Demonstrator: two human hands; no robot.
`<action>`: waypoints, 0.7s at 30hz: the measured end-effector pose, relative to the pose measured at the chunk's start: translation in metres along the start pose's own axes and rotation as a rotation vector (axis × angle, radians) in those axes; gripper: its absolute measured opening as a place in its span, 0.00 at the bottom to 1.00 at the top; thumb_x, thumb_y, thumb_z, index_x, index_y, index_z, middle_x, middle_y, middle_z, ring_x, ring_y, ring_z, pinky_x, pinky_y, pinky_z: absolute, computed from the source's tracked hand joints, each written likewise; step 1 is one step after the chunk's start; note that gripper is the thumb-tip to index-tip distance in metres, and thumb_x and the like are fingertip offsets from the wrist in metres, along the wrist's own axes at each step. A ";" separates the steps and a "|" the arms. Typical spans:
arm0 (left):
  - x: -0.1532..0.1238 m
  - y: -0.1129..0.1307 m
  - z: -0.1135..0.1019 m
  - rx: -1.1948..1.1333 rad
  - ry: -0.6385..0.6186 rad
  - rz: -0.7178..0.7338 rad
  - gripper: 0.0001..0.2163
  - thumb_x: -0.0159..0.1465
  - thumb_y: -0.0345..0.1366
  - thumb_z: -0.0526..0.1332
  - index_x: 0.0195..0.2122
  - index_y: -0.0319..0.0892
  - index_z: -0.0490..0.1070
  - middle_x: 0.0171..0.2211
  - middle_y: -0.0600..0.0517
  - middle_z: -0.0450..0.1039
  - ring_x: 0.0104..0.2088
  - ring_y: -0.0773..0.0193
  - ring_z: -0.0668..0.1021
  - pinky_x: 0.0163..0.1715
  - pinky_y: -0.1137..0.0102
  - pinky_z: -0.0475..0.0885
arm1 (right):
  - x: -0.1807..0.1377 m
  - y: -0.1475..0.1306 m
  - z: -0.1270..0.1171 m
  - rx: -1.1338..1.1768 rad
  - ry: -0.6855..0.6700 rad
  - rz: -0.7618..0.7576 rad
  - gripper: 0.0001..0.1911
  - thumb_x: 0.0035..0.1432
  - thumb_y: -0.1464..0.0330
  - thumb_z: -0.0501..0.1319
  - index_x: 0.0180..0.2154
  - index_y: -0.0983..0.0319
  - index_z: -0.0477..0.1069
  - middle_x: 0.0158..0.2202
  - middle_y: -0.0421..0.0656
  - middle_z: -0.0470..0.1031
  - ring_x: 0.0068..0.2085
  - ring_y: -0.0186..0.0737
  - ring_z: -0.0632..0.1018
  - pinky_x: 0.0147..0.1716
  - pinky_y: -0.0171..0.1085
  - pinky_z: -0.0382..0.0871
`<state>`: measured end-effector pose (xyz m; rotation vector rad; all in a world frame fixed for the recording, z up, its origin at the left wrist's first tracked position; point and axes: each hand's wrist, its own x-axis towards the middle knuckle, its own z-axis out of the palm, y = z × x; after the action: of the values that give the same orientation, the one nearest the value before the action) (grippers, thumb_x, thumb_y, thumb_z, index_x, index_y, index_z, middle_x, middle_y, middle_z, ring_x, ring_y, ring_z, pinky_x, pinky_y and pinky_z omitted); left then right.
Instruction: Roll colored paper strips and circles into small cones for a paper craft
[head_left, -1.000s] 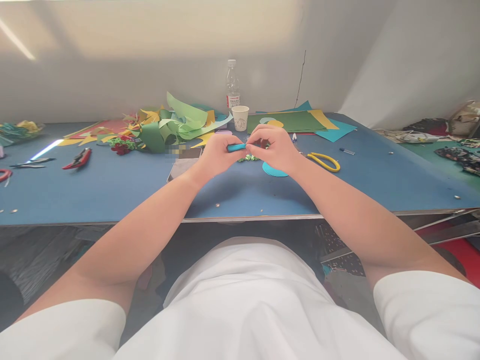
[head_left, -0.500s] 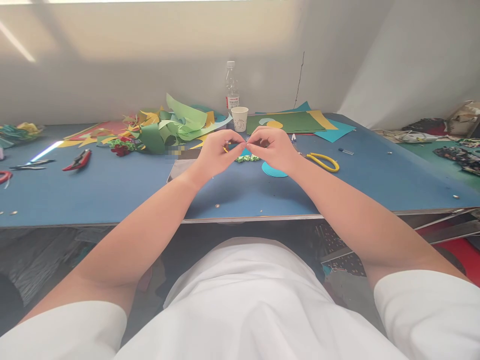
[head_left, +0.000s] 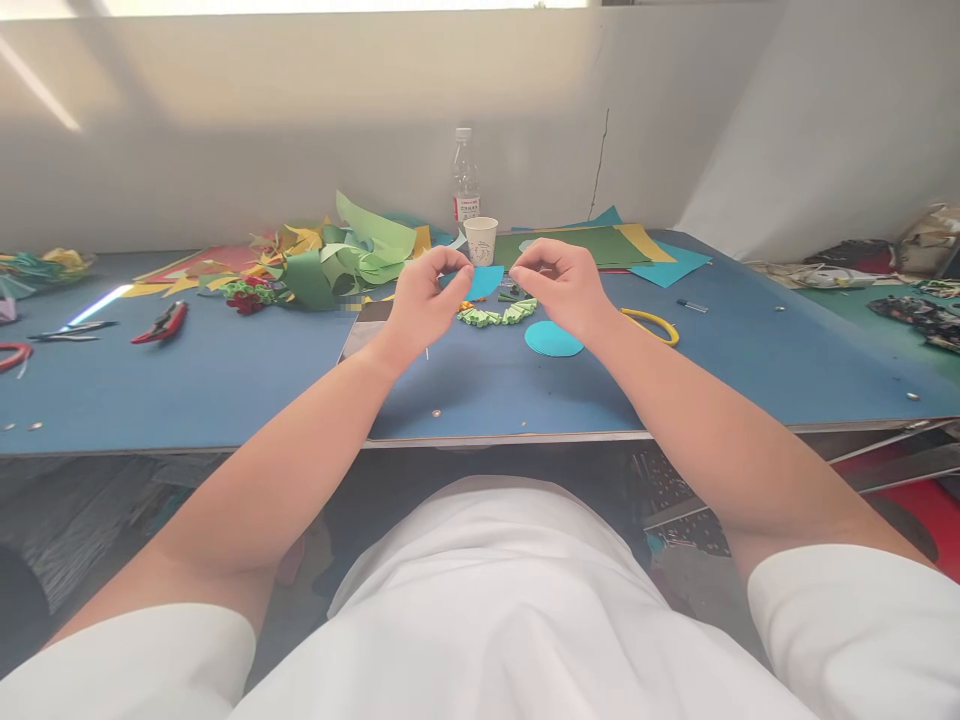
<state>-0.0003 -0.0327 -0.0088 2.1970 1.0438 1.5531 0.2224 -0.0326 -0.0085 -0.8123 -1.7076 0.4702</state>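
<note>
My blue piece [head_left: 486, 283]: smooth, matt paper | worktop [head_left: 480, 400]: smooth, matt | bottle [head_left: 464, 168]: clear, glossy plastic | cup [head_left: 480, 242]: matt paper | my shirt [head_left: 502, 590]: cloth (creased, I see)

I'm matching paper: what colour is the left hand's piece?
Blue paper, clearest in the head view.

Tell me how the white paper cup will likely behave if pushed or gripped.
The cup would probably tip fairly easily, since it stands upright on a base narrower than its rim. Its paper-like wall suggests it may dent if squeezed. It might be light, but its contents can't be seen.
</note>
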 end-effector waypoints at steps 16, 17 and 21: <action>-0.002 -0.004 0.004 0.014 -0.129 -0.021 0.05 0.69 0.38 0.63 0.37 0.45 0.76 0.39 0.50 0.80 0.40 0.61 0.79 0.38 0.65 0.74 | -0.005 -0.004 0.006 0.038 -0.140 0.095 0.16 0.63 0.55 0.75 0.33 0.59 0.77 0.30 0.40 0.72 0.28 0.35 0.65 0.26 0.38 0.60; -0.002 -0.002 0.004 0.010 -0.122 -0.028 0.05 0.69 0.38 0.63 0.36 0.45 0.75 0.38 0.51 0.80 0.40 0.60 0.79 0.39 0.65 0.74 | -0.005 -0.004 0.006 0.032 -0.137 0.097 0.17 0.63 0.54 0.75 0.33 0.59 0.77 0.30 0.40 0.71 0.27 0.35 0.65 0.26 0.38 0.59; -0.002 0.004 0.002 -0.011 -0.104 -0.055 0.05 0.68 0.37 0.63 0.34 0.45 0.74 0.37 0.51 0.79 0.40 0.61 0.78 0.42 0.63 0.75 | -0.004 -0.002 0.005 0.004 -0.113 0.101 0.22 0.61 0.51 0.76 0.30 0.59 0.74 0.25 0.38 0.66 0.27 0.35 0.64 0.26 0.39 0.57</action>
<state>0.0027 -0.0363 -0.0088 2.1967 1.0526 1.4019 0.2175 -0.0368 -0.0113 -0.8861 -1.7746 0.5979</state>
